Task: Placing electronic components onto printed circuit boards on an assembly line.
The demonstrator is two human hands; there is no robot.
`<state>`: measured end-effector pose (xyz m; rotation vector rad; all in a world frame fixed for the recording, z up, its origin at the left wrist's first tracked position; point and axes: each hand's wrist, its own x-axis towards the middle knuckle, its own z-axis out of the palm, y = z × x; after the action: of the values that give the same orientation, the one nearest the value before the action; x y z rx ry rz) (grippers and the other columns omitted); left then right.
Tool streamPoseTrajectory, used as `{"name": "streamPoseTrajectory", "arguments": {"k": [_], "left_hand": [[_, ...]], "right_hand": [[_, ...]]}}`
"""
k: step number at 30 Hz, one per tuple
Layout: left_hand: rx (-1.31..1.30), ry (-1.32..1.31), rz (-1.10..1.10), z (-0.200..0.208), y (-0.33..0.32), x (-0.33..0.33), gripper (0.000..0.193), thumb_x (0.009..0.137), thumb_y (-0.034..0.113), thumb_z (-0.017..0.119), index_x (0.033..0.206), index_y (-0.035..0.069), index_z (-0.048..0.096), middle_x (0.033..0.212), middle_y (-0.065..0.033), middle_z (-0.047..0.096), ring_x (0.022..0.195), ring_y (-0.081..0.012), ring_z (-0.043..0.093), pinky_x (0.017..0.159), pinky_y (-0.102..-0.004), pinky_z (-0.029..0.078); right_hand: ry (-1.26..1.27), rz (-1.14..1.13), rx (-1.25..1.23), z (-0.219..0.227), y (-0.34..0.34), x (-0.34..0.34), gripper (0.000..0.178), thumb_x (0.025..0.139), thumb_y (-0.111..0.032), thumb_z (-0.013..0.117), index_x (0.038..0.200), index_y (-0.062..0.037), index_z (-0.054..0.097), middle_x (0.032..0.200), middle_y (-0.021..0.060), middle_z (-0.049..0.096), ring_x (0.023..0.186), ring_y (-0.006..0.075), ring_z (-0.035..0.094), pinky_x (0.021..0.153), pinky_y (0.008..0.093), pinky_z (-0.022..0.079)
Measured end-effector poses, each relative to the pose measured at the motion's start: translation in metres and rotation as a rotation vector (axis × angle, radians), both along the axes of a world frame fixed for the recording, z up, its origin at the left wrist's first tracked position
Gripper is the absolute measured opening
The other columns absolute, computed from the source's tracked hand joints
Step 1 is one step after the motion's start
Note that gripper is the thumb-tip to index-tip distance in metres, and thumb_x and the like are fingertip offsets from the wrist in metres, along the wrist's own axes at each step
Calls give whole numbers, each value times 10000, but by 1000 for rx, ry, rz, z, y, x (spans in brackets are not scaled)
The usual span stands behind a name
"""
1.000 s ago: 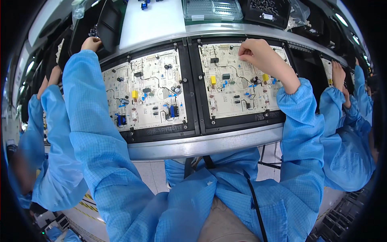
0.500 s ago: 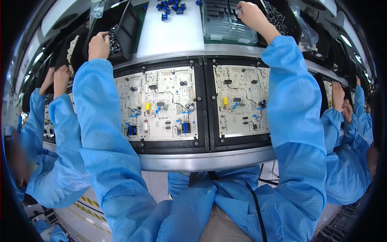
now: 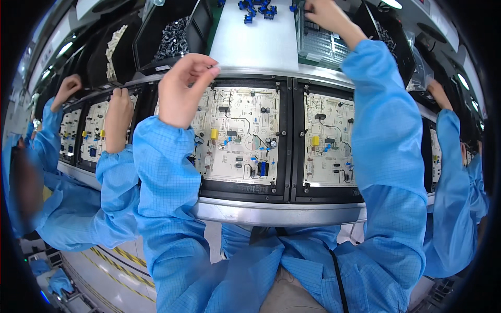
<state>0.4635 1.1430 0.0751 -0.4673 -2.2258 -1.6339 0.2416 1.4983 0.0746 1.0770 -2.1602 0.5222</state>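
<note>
My left hand (image 3: pixel 182 91) is raised over the left circuit board (image 3: pixel 237 135), thumb and fingertips pinched together; I see nothing between them. My right hand (image 3: pixel 326 14) reaches far forward to a clear ribbed tray (image 3: pixel 321 44) at the back, its fingers curled down at the tray and partly cut off by the picture's top edge. The right circuit board (image 3: pixel 329 141) lies under my right sleeve. Both pale boards sit in black carriers (image 3: pixel 289 156) and bear yellow, blue and black components.
A black bin of small dark parts (image 3: pixel 172 36) stands at the back left, with blue parts (image 3: pixel 258 10) on a white surface beside it. A co-worker's hands (image 3: pixel 117 117) work on boards at the left. Another person's hand (image 3: pixel 441 94) is at the right. A metal rail (image 3: pixel 271 214) edges the bench.
My left hand has come back from the black bin to above the left board, fingers pinched. My right hand stays at the clear tray. The view has shifted closer and to the left.
</note>
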Motion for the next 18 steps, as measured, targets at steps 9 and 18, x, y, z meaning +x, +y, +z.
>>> {"name": "streamPoseTrajectory", "arguments": {"k": [9,18], "left_hand": [[-214,-61,64,-7,18,13,138,794,93,723,924,60,692,680,-6,615,624,-66,531,616,-212,456],[-189,-82,18,-10,18,13,146,816,115,710,952,62,701,735,-43,659,683,-94,585,662,-227,480]], "right_hand": [[-245,-610,30,-58,-121,-31,430,751,-327,731,1024,-10,632,979,201,659,934,337,633,807,401,499],[-520,148,-472,35,-105,124,403,750,-363,706,753,38,666,681,170,652,631,284,647,633,370,510]]}}
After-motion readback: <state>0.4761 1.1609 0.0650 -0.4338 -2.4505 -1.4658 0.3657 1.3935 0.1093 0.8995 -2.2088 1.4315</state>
